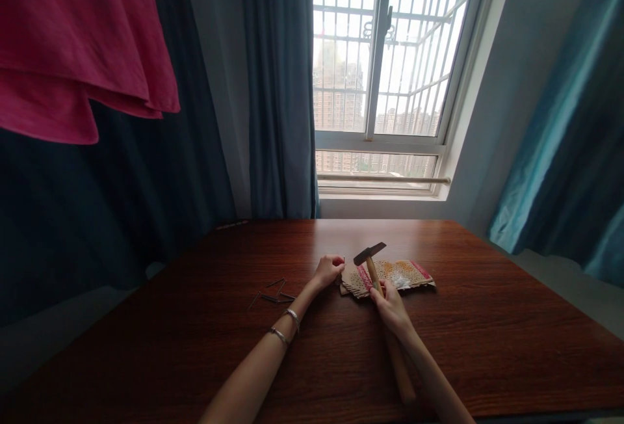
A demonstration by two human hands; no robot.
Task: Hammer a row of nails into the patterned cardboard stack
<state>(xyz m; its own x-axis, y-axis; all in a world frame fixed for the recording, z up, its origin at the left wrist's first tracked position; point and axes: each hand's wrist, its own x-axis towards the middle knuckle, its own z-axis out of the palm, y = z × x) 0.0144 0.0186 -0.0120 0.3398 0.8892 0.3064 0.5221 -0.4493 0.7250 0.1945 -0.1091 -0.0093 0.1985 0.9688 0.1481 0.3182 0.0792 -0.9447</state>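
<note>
My right hand [390, 307] is wrapped round the wooden handle of a hammer [374, 274]. The dark metal head is raised over a stack of cardboard [414, 273], and the long handle slants down toward me. My left hand [329, 269] is closed in a pinch at the left end of that stack, with a thin dark nail [344, 259] sticking up at its fingertips. Many small holes, red printed bands and a shiny silvery patch mark the cardboard's top. Where the nail's point meets the cardboard is too small to make out.
Several loose nails [273, 295] lie on the brown wooden table [205, 333], left of my left forearm. Behind the table stand a barred window [368, 141] and blue curtains [280, 99]. A pink cloth [82, 40] hangs at the upper left.
</note>
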